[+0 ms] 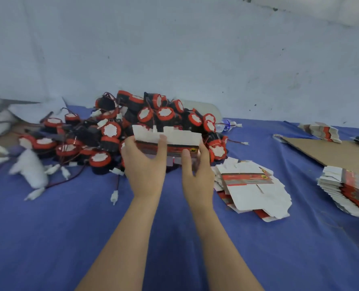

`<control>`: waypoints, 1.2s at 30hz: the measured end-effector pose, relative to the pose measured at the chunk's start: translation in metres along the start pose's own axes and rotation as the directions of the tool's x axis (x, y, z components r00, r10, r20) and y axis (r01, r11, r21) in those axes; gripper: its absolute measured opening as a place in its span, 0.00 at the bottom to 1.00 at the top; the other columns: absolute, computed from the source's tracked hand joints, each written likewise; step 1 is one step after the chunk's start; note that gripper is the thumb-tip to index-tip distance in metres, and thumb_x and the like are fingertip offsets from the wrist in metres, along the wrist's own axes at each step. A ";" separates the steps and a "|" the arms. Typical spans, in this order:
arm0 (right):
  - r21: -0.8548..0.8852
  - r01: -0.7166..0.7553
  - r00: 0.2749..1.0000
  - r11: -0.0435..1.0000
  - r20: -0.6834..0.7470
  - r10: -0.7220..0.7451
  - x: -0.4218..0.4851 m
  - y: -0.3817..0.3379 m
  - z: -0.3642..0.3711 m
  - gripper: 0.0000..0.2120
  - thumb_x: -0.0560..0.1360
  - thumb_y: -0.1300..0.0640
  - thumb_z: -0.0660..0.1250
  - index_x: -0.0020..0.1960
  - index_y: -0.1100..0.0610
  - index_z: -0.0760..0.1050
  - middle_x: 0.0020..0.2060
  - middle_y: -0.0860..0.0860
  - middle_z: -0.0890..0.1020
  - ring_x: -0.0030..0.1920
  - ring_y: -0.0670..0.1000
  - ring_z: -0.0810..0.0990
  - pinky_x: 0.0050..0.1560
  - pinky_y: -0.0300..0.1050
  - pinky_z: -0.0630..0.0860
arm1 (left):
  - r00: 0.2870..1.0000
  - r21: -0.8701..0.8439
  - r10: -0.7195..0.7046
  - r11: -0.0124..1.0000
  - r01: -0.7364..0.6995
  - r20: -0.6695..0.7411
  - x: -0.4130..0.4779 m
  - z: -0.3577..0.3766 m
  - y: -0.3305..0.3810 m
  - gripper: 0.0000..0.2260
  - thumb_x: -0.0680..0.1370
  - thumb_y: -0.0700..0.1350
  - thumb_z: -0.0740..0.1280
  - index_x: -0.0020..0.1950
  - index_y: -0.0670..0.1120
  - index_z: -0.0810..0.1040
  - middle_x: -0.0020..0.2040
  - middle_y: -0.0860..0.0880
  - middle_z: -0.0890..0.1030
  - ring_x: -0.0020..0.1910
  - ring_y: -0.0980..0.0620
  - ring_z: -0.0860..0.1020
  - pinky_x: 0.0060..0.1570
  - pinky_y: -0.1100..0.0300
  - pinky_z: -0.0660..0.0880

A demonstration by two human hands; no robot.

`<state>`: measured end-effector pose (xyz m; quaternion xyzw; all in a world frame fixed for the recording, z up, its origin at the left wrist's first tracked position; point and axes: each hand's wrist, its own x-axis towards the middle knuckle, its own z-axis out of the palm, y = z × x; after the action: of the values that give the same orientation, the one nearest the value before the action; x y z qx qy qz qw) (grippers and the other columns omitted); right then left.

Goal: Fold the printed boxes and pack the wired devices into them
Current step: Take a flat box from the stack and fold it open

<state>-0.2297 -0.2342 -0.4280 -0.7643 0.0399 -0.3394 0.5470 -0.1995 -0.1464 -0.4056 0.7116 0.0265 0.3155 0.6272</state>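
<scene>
Two bare forearms reach forward from the near edge over a blue cloth (111, 238) that covers the work surface. The left hand (145, 164) and the right hand (197, 171) together hold one flat printed box (174, 141) raised above the cloth, in front of the heap of devices. The left hand grips the box's left end, thumb lying across the near face and fingers wrapped behind; the right hand clasps the right end, thumb up against the near face and fingers curled round the edge. The box's long axis runs left to right, nearly level, with its white flaps pointing up and away and its red and dark printed band along the lower part facing the person. Just right of the right hand lies a loose pile of flat box blanks (252, 190), spread unevenly on the cloth, long sides roughly left to right. Farther right, at the frame's edge, sits a neater stack of blanks (346, 192), and beyond it a brown cardboard sheet (331, 152) with a smaller bundle of blanks (321, 131) at its far corner. Behind the held box rises the heap of wired devices (132, 127), round black bodies with red rims and white faces, thin wires and white connectors trailing out toward the left. A pale, marked wall (174, 49) closes the background.
</scene>
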 end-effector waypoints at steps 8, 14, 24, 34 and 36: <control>0.411 -0.523 0.852 0.746 0.241 0.465 -0.008 0.022 0.022 0.35 0.72 0.31 0.53 0.70 0.52 0.69 0.65 0.49 0.74 0.67 0.49 0.71 0.70 0.49 0.66 | 0.879 0.068 0.264 0.947 -0.315 0.398 -0.023 -0.025 -0.055 0.27 0.79 0.36 0.57 0.75 0.55 0.59 0.76 0.54 0.60 0.70 0.68 0.56 0.61 0.84 0.52; 0.556 -0.607 0.788 0.568 0.327 0.522 0.003 0.020 0.006 0.31 0.68 0.28 0.58 0.38 0.58 0.70 0.22 0.50 0.64 0.28 0.50 0.61 0.33 0.44 0.61 | 0.868 -0.001 0.241 0.964 -0.267 0.434 -0.026 -0.020 -0.059 0.20 0.82 0.37 0.57 0.71 0.53 0.67 0.72 0.56 0.67 0.72 0.60 0.63 0.69 0.69 0.59; 0.211 -0.454 0.886 0.865 0.208 0.415 0.001 0.020 0.006 0.09 0.80 0.53 0.58 0.46 0.50 0.76 0.42 0.54 0.77 0.40 0.47 0.75 0.40 0.39 0.68 | 0.925 -0.070 0.115 0.993 -0.096 0.361 -0.028 -0.017 -0.053 0.26 0.76 0.63 0.52 0.69 0.50 0.69 0.64 0.55 0.75 0.61 0.61 0.73 0.58 0.71 0.70; 0.219 -0.307 0.929 0.926 0.279 0.242 -0.003 0.023 0.002 0.14 0.79 0.59 0.59 0.46 0.40 0.76 0.46 0.44 0.82 0.53 0.53 0.79 0.56 0.50 0.78 | 0.940 -0.027 0.051 0.999 -0.044 0.337 -0.029 -0.017 -0.054 0.20 0.81 0.39 0.59 0.73 0.49 0.65 0.69 0.49 0.72 0.67 0.50 0.71 0.65 0.53 0.71; 0.211 -0.314 0.932 0.926 0.252 0.259 -0.001 0.024 0.000 0.15 0.79 0.61 0.60 0.49 0.41 0.77 0.50 0.41 0.82 0.54 0.48 0.79 0.52 0.42 0.77 | 0.946 -0.038 0.029 0.999 -0.017 0.324 -0.027 -0.016 -0.053 0.23 0.81 0.40 0.60 0.76 0.50 0.60 0.73 0.51 0.69 0.71 0.53 0.67 0.67 0.60 0.68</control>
<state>-0.2231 -0.2432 -0.4493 -0.7085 0.0483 -0.1710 0.6829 -0.2097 -0.1322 -0.4651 0.7429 -0.0909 0.2018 0.6317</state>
